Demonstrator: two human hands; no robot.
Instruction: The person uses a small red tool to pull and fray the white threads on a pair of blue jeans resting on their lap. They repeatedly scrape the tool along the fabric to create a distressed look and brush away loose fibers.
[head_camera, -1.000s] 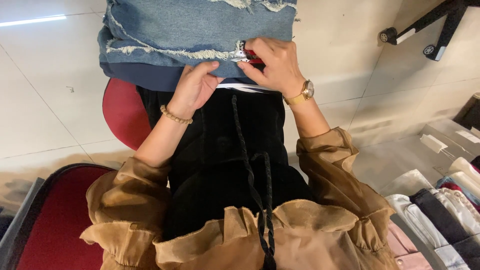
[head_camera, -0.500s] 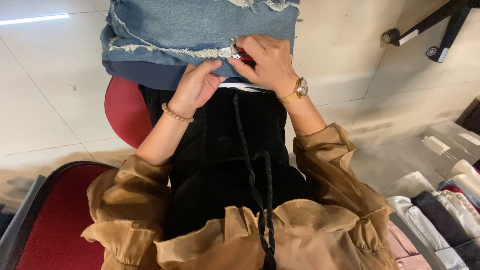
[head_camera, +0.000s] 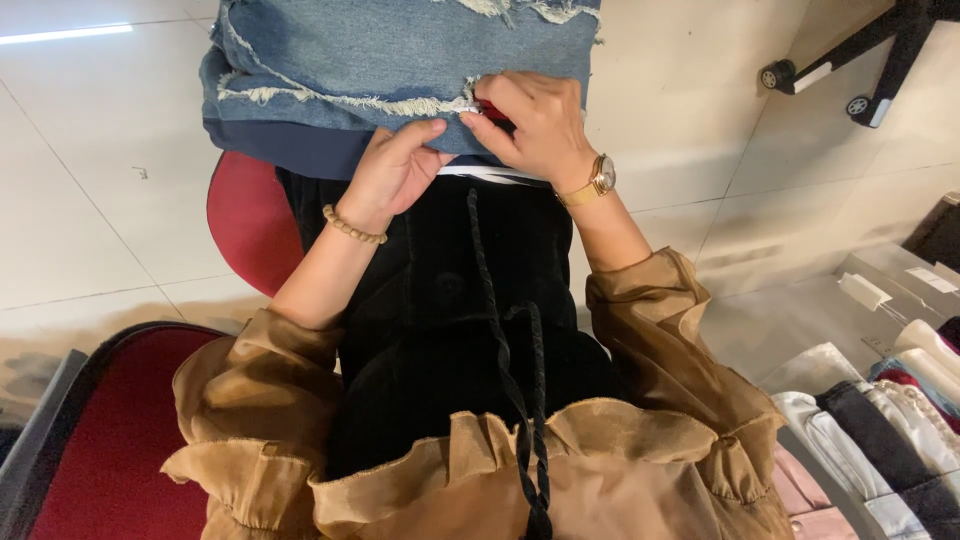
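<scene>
**Layout over the lap**

A denim garment (head_camera: 400, 55) lies across the knees, at the far end of the lap. Both hands meet on its near hem: the left hand (head_camera: 392, 170) just left of the right hand (head_camera: 535, 125), which seems to pinch a small tool (head_camera: 490, 108). A round stool (head_camera: 250, 220) stands left of the legs. Folded clothes (head_camera: 870, 440) lie at the right, and a wheeled base (head_camera: 860, 75) stands at the far right.

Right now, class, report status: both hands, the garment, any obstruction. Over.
Left hand pinching frayed blue denim garment. Right hand gripping small red tool. Nothing blocking.
</scene>
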